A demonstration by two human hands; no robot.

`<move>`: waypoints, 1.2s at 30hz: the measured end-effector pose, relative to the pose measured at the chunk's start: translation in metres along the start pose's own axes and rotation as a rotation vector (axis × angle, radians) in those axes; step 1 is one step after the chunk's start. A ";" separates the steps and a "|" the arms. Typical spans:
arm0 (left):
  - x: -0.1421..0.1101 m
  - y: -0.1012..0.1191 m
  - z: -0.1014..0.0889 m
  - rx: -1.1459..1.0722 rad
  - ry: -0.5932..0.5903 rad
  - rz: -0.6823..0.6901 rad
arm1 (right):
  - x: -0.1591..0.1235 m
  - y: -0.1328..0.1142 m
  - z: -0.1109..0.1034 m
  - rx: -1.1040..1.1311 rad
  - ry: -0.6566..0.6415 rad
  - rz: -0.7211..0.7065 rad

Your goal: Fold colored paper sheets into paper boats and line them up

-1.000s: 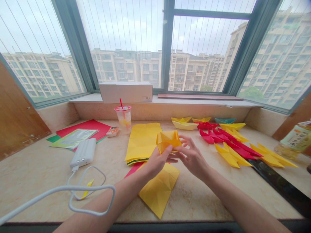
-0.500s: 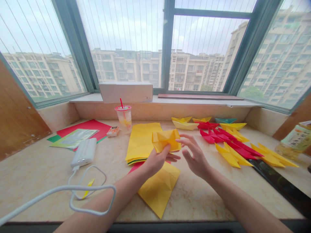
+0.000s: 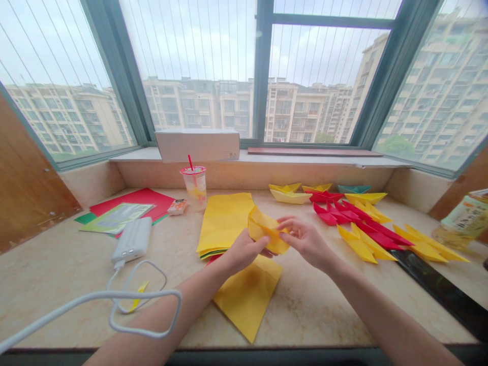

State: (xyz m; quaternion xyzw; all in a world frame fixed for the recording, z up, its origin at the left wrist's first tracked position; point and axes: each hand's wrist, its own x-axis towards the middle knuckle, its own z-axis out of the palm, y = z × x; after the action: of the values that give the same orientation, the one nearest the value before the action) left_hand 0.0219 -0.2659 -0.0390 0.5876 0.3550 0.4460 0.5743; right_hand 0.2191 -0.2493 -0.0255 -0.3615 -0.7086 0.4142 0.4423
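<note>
Since the last view, our folded yellow paper [image 3: 267, 230] has tilted, its long axis slanting down rightward; our left hand [image 3: 244, 250] grips its near side, our right hand's [image 3: 305, 243] fingers close on its right edge, above a yellow sheet [image 3: 246, 300].

power bank [image 3: 131, 240] — white cable [image 3: 95, 295] | plastic cup [image 3: 194, 187] — red straw [image 3: 190, 161] | white box [image 3: 196, 145]

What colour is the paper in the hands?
The folded origami paper is yellow, seen in the head view.

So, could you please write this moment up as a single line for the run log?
Left hand: grips folded yellow origami paper | right hand: pinches same paper | below hands: creased yellow paper sheet
</note>
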 end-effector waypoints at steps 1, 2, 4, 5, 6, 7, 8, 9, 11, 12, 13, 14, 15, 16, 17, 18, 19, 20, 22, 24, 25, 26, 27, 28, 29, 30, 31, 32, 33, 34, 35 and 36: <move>0.001 0.000 0.000 0.011 0.016 0.013 | 0.000 0.000 0.000 -0.036 0.014 -0.022; 0.001 0.000 0.000 0.022 0.022 0.021 | 0.000 0.000 0.001 -0.060 0.025 -0.036; 0.001 0.000 0.000 0.035 0.000 0.018 | 0.000 -0.001 0.001 -0.075 0.032 -0.044; 0.001 0.000 0.000 0.040 -0.023 0.006 | 0.000 -0.001 0.001 -0.074 0.029 -0.042; 0.001 0.001 0.000 0.045 -0.050 -0.011 | 0.000 -0.002 0.001 -0.072 0.020 -0.037; 0.000 0.001 0.000 0.049 -0.074 -0.027 | 0.000 -0.003 0.002 -0.072 0.006 -0.027; 0.000 0.001 0.000 0.052 -0.090 -0.038 | 0.000 -0.003 0.002 -0.074 -0.008 -0.018; -0.001 0.001 0.000 0.056 -0.097 -0.041 | 0.000 -0.003 0.003 -0.083 -0.020 -0.015; -0.001 0.001 0.000 0.063 -0.093 -0.025 | -0.001 -0.003 0.004 -0.116 -0.028 -0.028; -0.001 0.001 0.001 0.066 -0.087 -0.014 | -0.001 -0.002 0.005 -0.134 -0.024 -0.041; -0.001 0.001 0.001 0.067 -0.081 -0.006 | -0.001 -0.001 0.006 -0.151 -0.018 -0.054; -0.001 0.001 0.001 0.067 -0.078 -0.003 | -0.002 -0.001 0.007 -0.167 -0.013 -0.066; -0.001 0.001 0.002 0.066 -0.074 -0.003 | -0.002 0.000 0.008 -0.183 -0.008 -0.076; -0.001 0.000 0.003 0.065 -0.066 -0.002 | -0.002 0.000 0.008 -0.198 -0.006 -0.085; -0.001 0.000 0.003 0.064 -0.053 0.001 | -0.003 -0.001 0.009 -0.213 -0.007 -0.098; -0.001 0.000 0.004 0.064 -0.034 0.003 | -0.003 -0.002 0.010 -0.226 -0.012 -0.115; -0.001 0.000 0.004 0.064 -0.008 0.005 | -0.004 -0.003 0.010 -0.238 -0.018 -0.136; 0.000 0.000 0.004 0.065 0.022 0.006 | -0.005 -0.004 0.011 -0.250 -0.026 -0.161; 0.001 0.001 0.003 0.065 0.085 0.003 | -0.005 -0.006 0.012 -0.279 -0.042 -0.210; 0.002 0.002 0.001 0.058 0.124 -0.010 | -0.005 -0.005 0.012 -0.317 -0.049 -0.238; 0.003 0.002 0.000 0.049 0.134 -0.017 | -0.005 -0.003 0.011 -0.338 -0.048 -0.243; 0.003 0.003 0.000 0.039 0.139 -0.025 | -0.005 -0.001 0.010 -0.357 -0.045 -0.245; 0.003 0.003 -0.001 0.028 0.141 -0.032 | -0.004 0.001 0.009 -0.376 -0.040 -0.246; 0.003 0.004 -0.001 0.018 0.143 -0.036 | -0.004 0.003 0.007 -0.394 -0.033 -0.250; 0.003 0.004 -0.001 0.011 0.145 -0.039 | -0.003 0.005 0.005 -0.412 -0.027 -0.256; 0.003 0.005 -0.002 0.006 0.147 -0.041 | -0.003 0.006 0.004 -0.428 -0.022 -0.262; 0.003 0.005 -0.002 0.002 0.149 -0.043 | -0.004 0.006 0.002 -0.441 -0.020 -0.267; 0.003 0.006 -0.002 -0.003 0.152 -0.044 | -0.004 0.006 0.001 -0.451 -0.026 -0.272; 0.003 0.006 -0.002 -0.011 0.154 -0.044 | -0.005 0.005 0.000 -0.460 -0.040 -0.275; 0.003 0.006 -0.002 -0.021 0.156 -0.043 | -0.006 0.004 -0.001 -0.470 -0.060 -0.278; 0.002 0.006 -0.002 -0.033 0.160 -0.042 | -0.007 0.002 -0.001 -0.481 -0.081 -0.279; 0.002 0.006 -0.003 -0.043 0.163 -0.040 | -0.007 0.001 -0.001 -0.494 -0.100 -0.281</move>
State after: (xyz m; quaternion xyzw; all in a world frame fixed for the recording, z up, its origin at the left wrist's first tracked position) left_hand 0.0195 -0.2632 -0.0327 0.5295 0.4026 0.4883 0.5649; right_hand 0.2230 -0.2549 -0.0286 -0.3359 -0.8519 0.1811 0.3585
